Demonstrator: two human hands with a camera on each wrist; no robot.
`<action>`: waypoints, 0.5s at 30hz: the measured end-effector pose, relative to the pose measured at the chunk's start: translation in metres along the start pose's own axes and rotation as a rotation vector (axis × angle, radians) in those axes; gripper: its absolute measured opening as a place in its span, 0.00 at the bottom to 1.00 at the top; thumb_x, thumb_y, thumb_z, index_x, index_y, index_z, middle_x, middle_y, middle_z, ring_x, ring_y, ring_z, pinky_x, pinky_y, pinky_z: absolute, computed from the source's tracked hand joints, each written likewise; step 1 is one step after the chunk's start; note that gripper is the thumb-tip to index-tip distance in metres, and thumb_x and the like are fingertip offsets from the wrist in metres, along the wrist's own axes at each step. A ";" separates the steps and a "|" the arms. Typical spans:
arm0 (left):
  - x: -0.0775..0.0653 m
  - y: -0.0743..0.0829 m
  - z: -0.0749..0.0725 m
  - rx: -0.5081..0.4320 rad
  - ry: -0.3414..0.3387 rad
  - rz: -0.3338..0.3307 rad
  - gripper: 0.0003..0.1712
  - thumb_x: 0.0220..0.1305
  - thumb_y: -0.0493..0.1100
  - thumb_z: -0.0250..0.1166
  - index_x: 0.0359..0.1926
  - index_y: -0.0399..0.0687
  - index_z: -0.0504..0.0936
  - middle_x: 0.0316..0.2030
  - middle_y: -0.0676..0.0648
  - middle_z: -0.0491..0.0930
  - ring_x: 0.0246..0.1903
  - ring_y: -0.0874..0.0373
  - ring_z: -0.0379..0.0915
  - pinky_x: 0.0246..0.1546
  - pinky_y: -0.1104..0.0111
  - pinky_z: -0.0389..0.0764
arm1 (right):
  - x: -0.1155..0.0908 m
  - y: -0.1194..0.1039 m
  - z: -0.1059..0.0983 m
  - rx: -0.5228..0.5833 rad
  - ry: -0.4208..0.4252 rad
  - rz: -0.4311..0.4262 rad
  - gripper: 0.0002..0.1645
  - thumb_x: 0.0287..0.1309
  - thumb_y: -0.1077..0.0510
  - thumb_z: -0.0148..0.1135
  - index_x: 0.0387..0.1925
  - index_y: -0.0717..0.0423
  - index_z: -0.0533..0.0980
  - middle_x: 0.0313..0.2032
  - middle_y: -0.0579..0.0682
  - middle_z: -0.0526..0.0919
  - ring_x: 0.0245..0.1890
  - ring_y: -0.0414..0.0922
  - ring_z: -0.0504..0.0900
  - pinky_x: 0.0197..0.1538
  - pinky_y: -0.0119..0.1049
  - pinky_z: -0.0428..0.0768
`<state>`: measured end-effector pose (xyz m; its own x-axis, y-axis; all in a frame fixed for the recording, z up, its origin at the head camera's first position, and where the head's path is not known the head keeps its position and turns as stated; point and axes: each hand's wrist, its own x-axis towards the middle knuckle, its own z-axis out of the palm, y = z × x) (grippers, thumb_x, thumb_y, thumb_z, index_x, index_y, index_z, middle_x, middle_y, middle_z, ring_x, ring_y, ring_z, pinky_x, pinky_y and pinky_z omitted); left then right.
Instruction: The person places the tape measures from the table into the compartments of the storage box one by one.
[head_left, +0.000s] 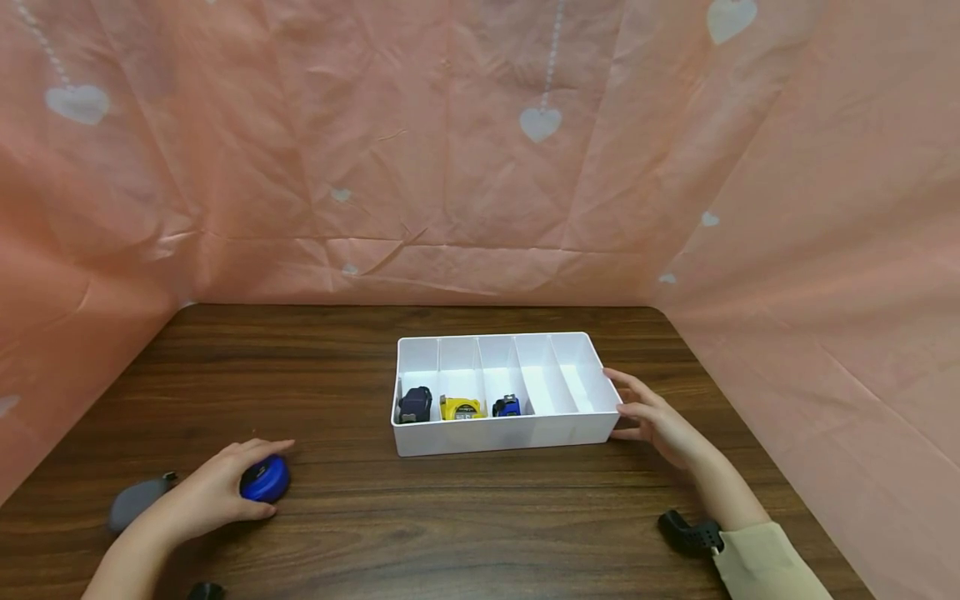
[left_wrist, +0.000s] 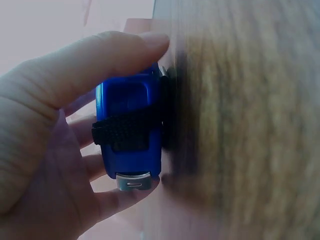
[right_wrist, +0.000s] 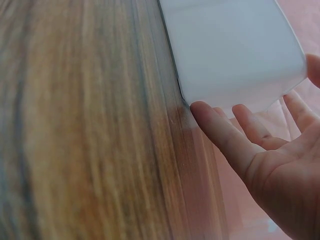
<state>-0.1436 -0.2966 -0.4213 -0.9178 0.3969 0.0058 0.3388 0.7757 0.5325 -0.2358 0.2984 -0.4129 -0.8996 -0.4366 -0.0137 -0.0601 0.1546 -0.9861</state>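
On the bench (head_left: 450, 533), the divided white box (head_left: 510, 433) looks light and stiff. The right hand (head_left: 663, 425), fingers loosely spread, touches its right end. Left of the box, the left hand (head_left: 213, 490) curls thumb and fingers around a blue tape measure (head_left: 270, 481), probably hard and smooth, best held by its sides.

Open midway, barred at right

Can pass low over the table (head_left: 352, 521) between blue tape measure (head_left: 268, 480) and white tray (head_left: 450, 437). Must rise over the near wall (head_left: 540, 431). Can drop into the two rightmost compartments (head_left: 546, 387); further left, would hit yellow tape measure (head_left: 460, 408), dark item (head_left: 416, 404) and small blue item (head_left: 507, 406). Blocked at the right end by the right hand (head_left: 660, 423).
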 end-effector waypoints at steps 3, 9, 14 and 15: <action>-0.001 -0.001 -0.001 -0.004 -0.006 -0.003 0.48 0.43 0.52 0.78 0.65 0.40 0.70 0.57 0.36 0.72 0.54 0.34 0.65 0.46 0.42 0.71 | 0.000 0.000 0.000 -0.002 -0.002 -0.002 0.35 0.69 0.59 0.46 0.74 0.53 0.49 0.62 0.71 0.52 0.55 0.52 0.69 0.52 0.60 0.71; -0.001 -0.004 -0.002 -0.007 -0.009 -0.015 0.49 0.43 0.53 0.78 0.65 0.40 0.70 0.57 0.35 0.71 0.55 0.32 0.65 0.45 0.41 0.71 | 0.000 0.000 0.000 -0.003 -0.003 -0.004 0.35 0.69 0.60 0.46 0.74 0.53 0.49 0.62 0.71 0.53 0.54 0.52 0.70 0.52 0.60 0.71; -0.001 -0.005 -0.003 0.001 -0.014 -0.023 0.49 0.43 0.53 0.78 0.65 0.39 0.70 0.57 0.34 0.71 0.54 0.32 0.65 0.45 0.41 0.71 | 0.000 0.000 0.000 0.001 0.002 0.001 0.35 0.69 0.59 0.47 0.74 0.54 0.49 0.63 0.71 0.52 0.55 0.53 0.69 0.52 0.60 0.71; -0.001 -0.005 -0.003 0.003 -0.015 -0.026 0.49 0.43 0.53 0.78 0.65 0.39 0.70 0.57 0.33 0.71 0.55 0.31 0.65 0.46 0.40 0.70 | 0.000 0.000 0.000 0.003 0.002 0.001 0.35 0.69 0.60 0.47 0.74 0.54 0.49 0.63 0.71 0.52 0.55 0.52 0.69 0.52 0.60 0.71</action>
<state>-0.1451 -0.3022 -0.4218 -0.9233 0.3835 -0.0208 0.3152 0.7874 0.5297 -0.2357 0.2982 -0.4133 -0.9007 -0.4342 -0.0147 -0.0576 0.1529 -0.9866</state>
